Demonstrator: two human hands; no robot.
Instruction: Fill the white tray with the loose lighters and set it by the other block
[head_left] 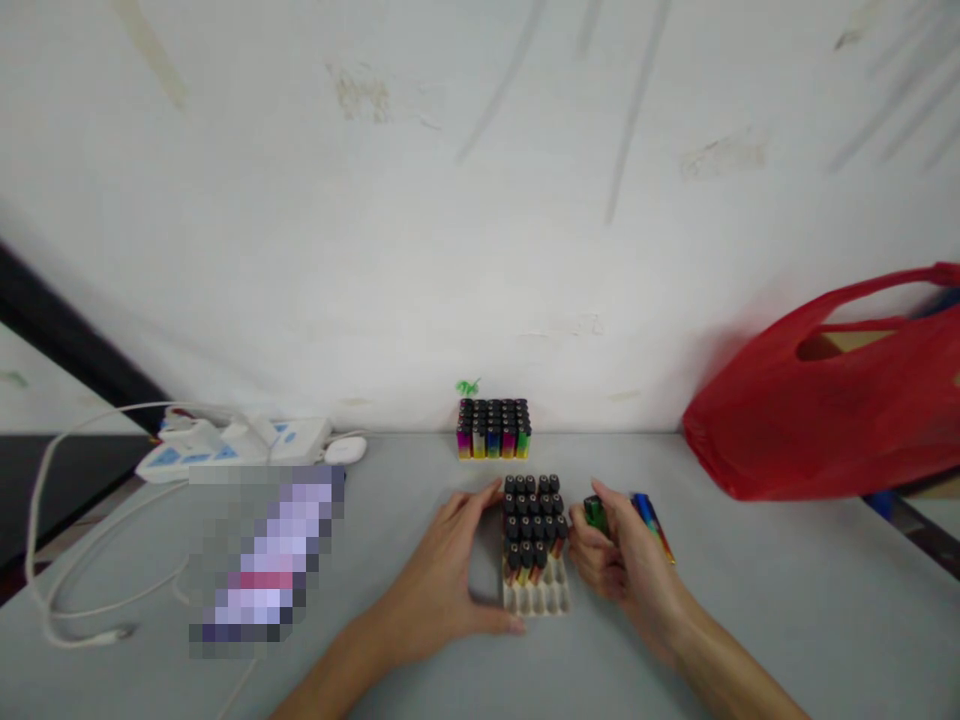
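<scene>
A pale slotted tray [538,598] lies on the grey table, its far rows filled with black-capped lighters [532,520] and its near row of slots bare. My left hand [450,575] cups the tray's left side, thumb at the near corner, fingers curled against it. My right hand [622,560] is closed round a bunch of colourful lighters [649,520], a green one [596,512] poking out toward the tray's right edge.
A second full tray of multicoloured lighters [493,430] stands by the white wall. A red plastic bag [825,400] sits at the right. A power strip [232,445] with white cables [67,560] lies at the left, next to a blurred patch [262,560].
</scene>
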